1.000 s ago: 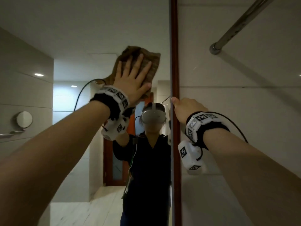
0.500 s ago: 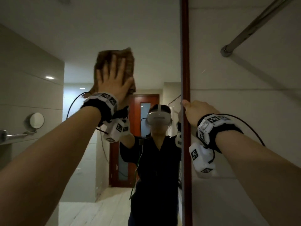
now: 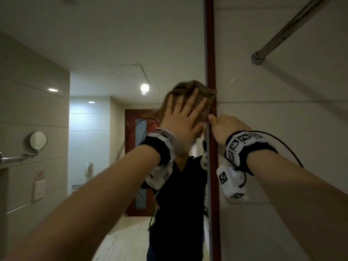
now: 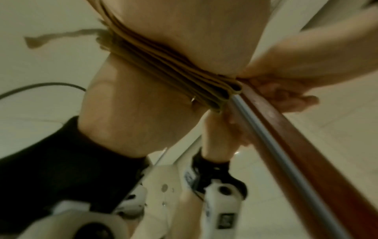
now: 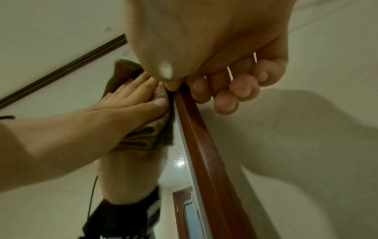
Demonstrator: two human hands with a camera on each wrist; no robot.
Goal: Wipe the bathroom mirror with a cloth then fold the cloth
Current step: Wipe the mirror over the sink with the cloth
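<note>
A folded brown cloth lies flat against the bathroom mirror, right at its red-brown wooden frame. My left hand presses on it with straight, spread fingers. In the left wrist view the cloth's folded layers are squeezed between my palm and the glass. My right hand holds the frame just right of the cloth, thumb on its front. The right wrist view shows its curled fingers on the wall side of the frame, with the cloth under my left hand.
A tiled wall runs right of the frame, with a metal rail slanting out of it above. The glass reflects a person in dark clothes, a wooden door and a small round wall mirror.
My left hand has swept the cloth from the upper left of the glass down and right to the frame, beside my right hand. The right hand has kept its hold on the frame.
</note>
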